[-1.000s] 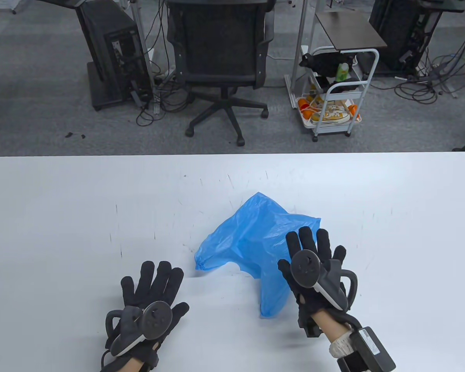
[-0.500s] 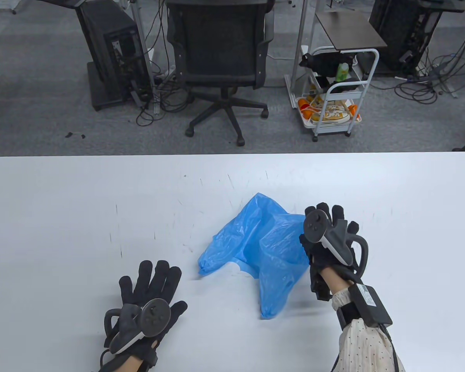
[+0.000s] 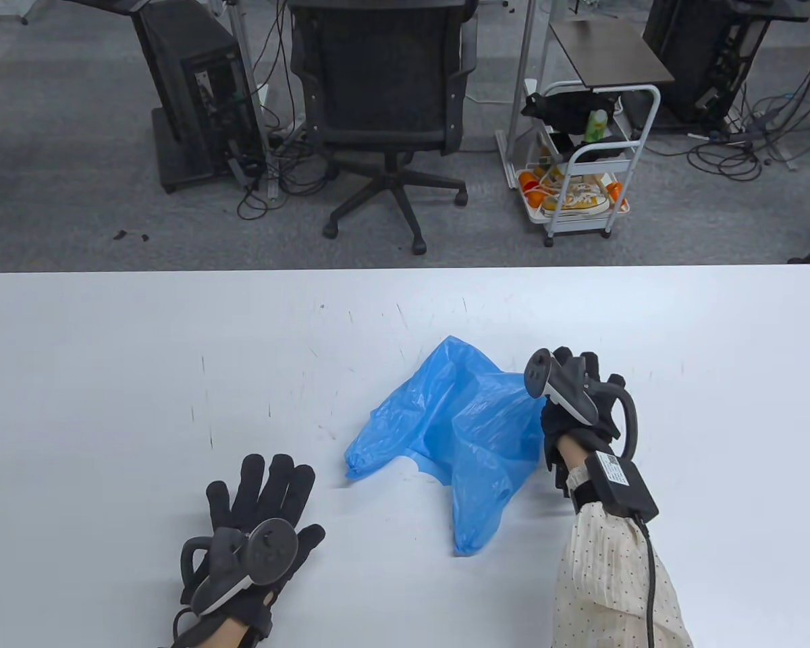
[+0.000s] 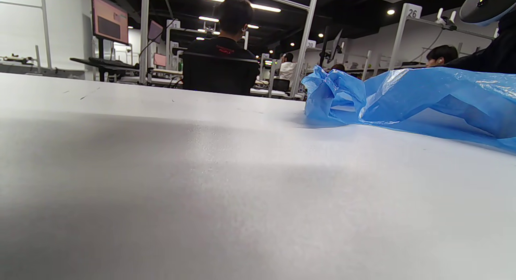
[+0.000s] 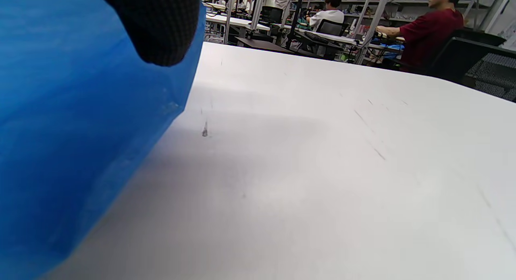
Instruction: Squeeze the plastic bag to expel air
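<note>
Both hands are working low: my left hand (image 3: 256,533) is lying flat, fingers spread, near the table's (image 3: 108,351) front edge; my right hand (image 3: 577,405) is tilting sideways, fingers gripping the blue plastic bag (image 3: 455,432) mid-table. "26" is showing on a post (image 4: 411,11).

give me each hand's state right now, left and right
Left hand: open, fingers spread, flat on the white table, apart from the bag.
Right hand: at the right edge of the blue plastic bag, touching it; whether it grips cannot be told.
</note>
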Demonstrator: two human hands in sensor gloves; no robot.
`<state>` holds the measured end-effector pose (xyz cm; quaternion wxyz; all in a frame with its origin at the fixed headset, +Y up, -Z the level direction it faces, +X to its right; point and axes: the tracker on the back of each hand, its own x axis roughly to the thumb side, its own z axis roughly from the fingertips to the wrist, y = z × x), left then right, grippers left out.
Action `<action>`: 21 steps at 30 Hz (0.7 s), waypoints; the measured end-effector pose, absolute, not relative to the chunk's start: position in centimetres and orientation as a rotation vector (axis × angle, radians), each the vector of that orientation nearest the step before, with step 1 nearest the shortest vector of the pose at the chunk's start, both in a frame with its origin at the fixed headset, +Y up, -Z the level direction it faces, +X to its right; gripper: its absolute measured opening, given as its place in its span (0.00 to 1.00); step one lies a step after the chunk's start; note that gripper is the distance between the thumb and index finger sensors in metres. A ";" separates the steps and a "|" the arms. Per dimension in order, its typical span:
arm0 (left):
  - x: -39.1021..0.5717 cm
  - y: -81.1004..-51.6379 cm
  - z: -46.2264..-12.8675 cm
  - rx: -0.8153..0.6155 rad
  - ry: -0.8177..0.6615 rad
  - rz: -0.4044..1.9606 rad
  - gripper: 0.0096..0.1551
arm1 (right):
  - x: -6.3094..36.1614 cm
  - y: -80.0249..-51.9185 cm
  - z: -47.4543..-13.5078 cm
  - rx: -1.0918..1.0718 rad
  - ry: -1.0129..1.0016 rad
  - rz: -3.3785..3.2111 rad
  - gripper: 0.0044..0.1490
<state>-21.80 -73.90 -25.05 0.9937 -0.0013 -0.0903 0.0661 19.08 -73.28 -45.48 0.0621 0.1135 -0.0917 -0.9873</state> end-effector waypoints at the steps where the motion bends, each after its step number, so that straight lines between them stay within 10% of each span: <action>1: -21.8 -73.9 -25.1 -0.003 -0.180 0.131 0.47 | 19.0 -73.5 -45.8 0.303 -0.293 -2.954 0.53; 21: -21.9 -73.8 -25.2 0.002 -0.178 0.144 0.47 | 17.8 -72.4 -43.2 0.291 0.102 -3.142 0.28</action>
